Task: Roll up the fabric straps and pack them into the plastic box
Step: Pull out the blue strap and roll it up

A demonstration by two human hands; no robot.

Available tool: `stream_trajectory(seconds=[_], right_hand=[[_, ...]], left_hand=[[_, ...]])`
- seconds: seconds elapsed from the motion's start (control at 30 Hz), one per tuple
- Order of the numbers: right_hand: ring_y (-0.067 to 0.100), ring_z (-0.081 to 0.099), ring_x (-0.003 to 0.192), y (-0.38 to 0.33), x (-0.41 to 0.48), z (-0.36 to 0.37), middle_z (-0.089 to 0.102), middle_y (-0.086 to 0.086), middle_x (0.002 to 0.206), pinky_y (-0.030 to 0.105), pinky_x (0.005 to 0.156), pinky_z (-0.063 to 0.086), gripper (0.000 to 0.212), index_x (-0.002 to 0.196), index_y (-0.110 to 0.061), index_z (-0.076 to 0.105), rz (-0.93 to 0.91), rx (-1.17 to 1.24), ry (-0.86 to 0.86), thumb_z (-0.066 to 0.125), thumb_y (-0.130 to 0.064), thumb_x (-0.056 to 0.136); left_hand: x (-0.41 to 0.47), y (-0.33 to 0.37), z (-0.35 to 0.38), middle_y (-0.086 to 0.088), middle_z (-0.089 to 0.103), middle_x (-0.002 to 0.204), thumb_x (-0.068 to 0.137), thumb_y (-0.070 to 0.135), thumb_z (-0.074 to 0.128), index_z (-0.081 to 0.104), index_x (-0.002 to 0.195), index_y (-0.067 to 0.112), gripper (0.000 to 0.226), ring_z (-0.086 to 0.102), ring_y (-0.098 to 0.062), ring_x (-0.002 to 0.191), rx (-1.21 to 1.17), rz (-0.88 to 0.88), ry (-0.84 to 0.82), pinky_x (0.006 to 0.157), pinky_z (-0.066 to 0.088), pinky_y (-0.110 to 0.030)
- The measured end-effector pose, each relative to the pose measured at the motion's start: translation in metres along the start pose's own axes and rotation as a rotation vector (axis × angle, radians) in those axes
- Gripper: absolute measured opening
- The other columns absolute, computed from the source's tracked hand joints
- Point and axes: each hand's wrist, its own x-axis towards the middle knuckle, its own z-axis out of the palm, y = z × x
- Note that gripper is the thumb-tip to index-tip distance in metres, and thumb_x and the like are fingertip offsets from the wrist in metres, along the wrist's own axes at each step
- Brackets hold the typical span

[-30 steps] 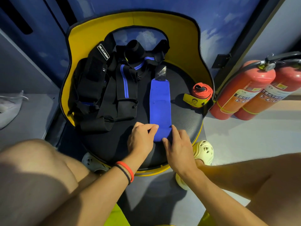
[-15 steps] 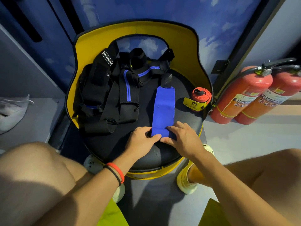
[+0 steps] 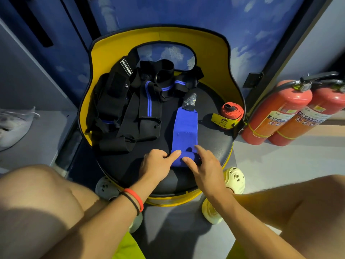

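Since half a second ago the strap's (image 3: 185, 128) near end has gone from a flat fold to a fat little roll, and both hands sit closer together on it. The strap lies on the seat (image 3: 211, 144), long axis running away from me, its silver tab pointing at the backrest. My left hand (image 3: 155, 165) grips the roll's left end, index finger over the top and the rest curled. My right hand (image 3: 205, 165) pinches the right end between thumb and forefinger.
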Motion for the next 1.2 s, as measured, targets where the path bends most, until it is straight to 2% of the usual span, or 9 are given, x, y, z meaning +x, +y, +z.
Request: stream_trajectory(seconds=[0.07,0.17,0.2,0.33,0.57,0.7,0.83,1.0,1.2], right_hand=[[0.009,0.060,0.086,0.000,-0.004,0.002,0.058,-0.018,0.098,0.019,0.069,0.049,0.043,0.121,-0.027,0.050,0.050,0.102,0.043,0.063,-0.056,0.091],[0.010,0.064,0.089,0.001,-0.011,0.006,0.061,-0.014,0.096,0.019,0.072,0.051,0.032,0.118,-0.023,0.057,0.125,0.152,0.086,0.067,-0.042,0.095],[0.011,0.063,0.090,0.000,-0.012,0.006,0.061,-0.013,0.098,0.020,0.074,0.051,0.031,0.121,-0.021,0.059,0.131,0.147,0.098,0.066,-0.038,0.096],[0.016,0.062,0.095,-0.003,-0.004,0.011,0.064,-0.003,0.110,0.032,0.078,0.056,0.029,0.122,-0.021,0.052,0.150,0.113,0.075,0.059,-0.039,0.100],[0.017,0.062,0.091,-0.005,0.004,0.012,0.065,0.001,0.108,0.031,0.073,0.056,0.024,0.116,-0.024,0.050,0.185,0.089,0.076,0.056,-0.041,0.101],[0.017,0.064,0.091,-0.006,0.008,0.009,0.067,-0.001,0.106,0.041,0.078,0.060,0.029,0.118,-0.024,0.050,0.190,0.071,0.070,0.057,-0.046,0.099],[0.015,0.062,0.086,-0.010,0.012,0.001,0.062,-0.007,0.097,0.037,0.075,0.059,0.029,0.111,-0.028,0.045,0.182,0.067,0.040,0.063,-0.046,0.096],[0.020,0.063,0.086,-0.007,0.018,-0.008,0.063,-0.004,0.095,0.043,0.077,0.058,0.028,0.107,-0.024,0.049,0.201,0.009,-0.007,0.063,-0.045,0.094],[0.018,0.061,0.089,-0.002,0.028,-0.009,0.063,-0.004,0.104,0.040,0.077,0.057,0.033,0.110,-0.022,0.051,0.195,0.004,0.051,0.064,-0.048,0.095]], left_hand=[[0.002,0.004,0.003,-0.003,0.065,0.079,0.092,0.064,0.058,0.060,0.076,0.018,0.050,0.062,-0.016,0.072,0.026,0.024,0.066,0.054,0.036,-0.025],[0.006,0.006,0.008,0.007,0.064,0.116,0.092,0.052,0.067,0.066,0.119,0.023,0.040,0.060,-0.013,0.104,-0.088,0.100,0.160,0.071,0.043,-0.023],[0.007,0.005,0.011,0.007,0.066,0.119,0.092,0.048,0.069,0.066,0.123,0.022,0.041,0.061,-0.014,0.110,-0.137,0.131,0.176,0.076,0.047,-0.024],[0.011,0.004,0.019,0.004,0.073,0.112,0.094,0.045,0.067,0.074,0.118,0.020,0.035,0.065,-0.015,0.108,-0.200,0.173,0.204,0.070,0.047,-0.015],[0.013,0.009,0.014,0.003,0.074,0.115,0.099,0.045,0.060,0.074,0.122,0.020,0.037,0.067,-0.015,0.107,-0.134,0.211,0.211,0.063,0.041,-0.008],[0.014,0.010,0.013,0.004,0.074,0.116,0.100,0.048,0.056,0.073,0.123,0.022,0.038,0.066,-0.015,0.108,-0.123,0.209,0.198,0.064,0.041,-0.009],[0.014,0.013,0.011,0.005,0.069,0.125,0.098,0.053,0.058,0.069,0.129,0.027,0.043,0.057,-0.006,0.103,-0.144,0.163,0.115,0.064,0.037,-0.012],[0.018,0.012,0.010,0.002,0.063,0.136,0.092,0.045,0.071,0.064,0.136,0.028,0.048,0.058,-0.013,0.118,-0.155,0.135,0.056,0.079,0.043,-0.022],[0.027,0.025,0.017,0.008,0.066,0.103,0.085,0.043,0.079,0.068,0.116,0.019,0.040,0.058,-0.001,0.084,-0.241,0.077,0.145,0.062,0.040,-0.016]])
